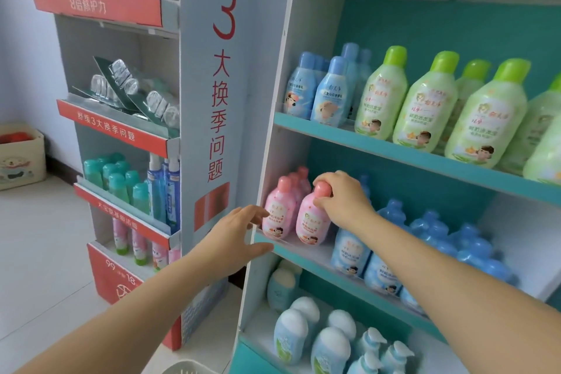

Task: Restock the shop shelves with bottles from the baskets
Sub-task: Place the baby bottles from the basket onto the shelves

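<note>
My right hand (pixel 343 199) grips the pink cap of a pink bottle (pixel 312 222) that stands upright at the front of the teal middle shelf (pixel 291 252). Another pink bottle (pixel 277 212) stands just to its left, with more pink ones behind. My left hand (pixel 236 237) hovers open at the shelf's left front edge, fingers spread, holding nothing. Only the rim of a white basket (pixel 188 367) shows at the bottom edge.
Blue bottles (pixel 425 240) fill the middle shelf's right side. Green bottles (pixel 425 106) and small blue bottles (pixel 315 91) line the shelf above; white-capped bottles (pixel 303 334) sit below. A red and grey cardboard display stand (pixel 127 136) is on the left, a box (pixel 21 155) on the floor.
</note>
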